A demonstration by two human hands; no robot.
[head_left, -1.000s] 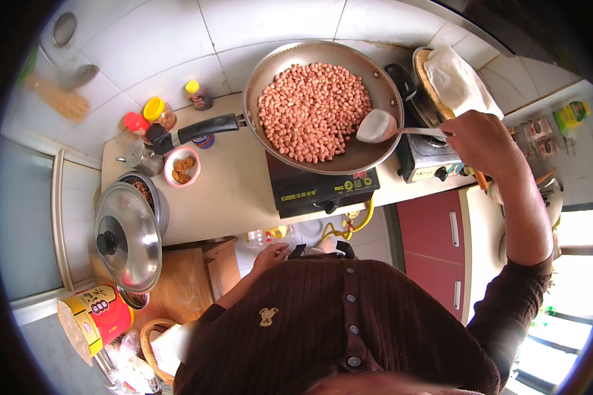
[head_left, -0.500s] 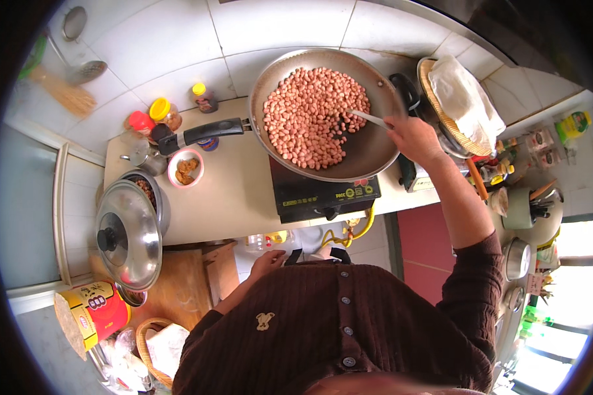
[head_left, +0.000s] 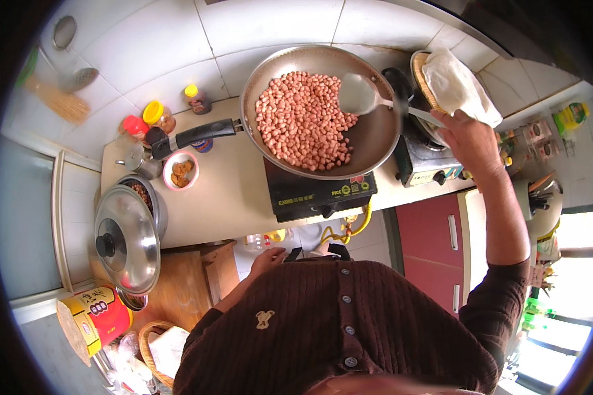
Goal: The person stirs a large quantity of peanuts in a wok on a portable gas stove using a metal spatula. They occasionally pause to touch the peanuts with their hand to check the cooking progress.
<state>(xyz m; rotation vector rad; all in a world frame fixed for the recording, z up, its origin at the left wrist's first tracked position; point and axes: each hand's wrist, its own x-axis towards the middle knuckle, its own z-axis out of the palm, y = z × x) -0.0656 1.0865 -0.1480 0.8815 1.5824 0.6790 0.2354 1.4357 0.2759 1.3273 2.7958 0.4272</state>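
My right hand is closed around the handle of a spatula with a broad, pale blade. The blade hangs over the right part of a large wok, beside a heap of pinkish-brown peanuts. The wok sits on a black induction cooker, its long black handle pointing left. Low in front of my body is my left hand, fingers loosely extended, with no object visible in it; part of it is hidden by my sweater.
A lidded pot and a pink-rimmed bowl of brown pieces are to the left, with several jars behind. Right of the wok, a woven tray with white cloth rests above a gas stove. A yellow hose runs below the counter.
My right hand has moved right and pulled the spatula back, so its blade is lifted clear of the peanuts. Peanuts have shifted in the wok. My left hand has hardly moved.
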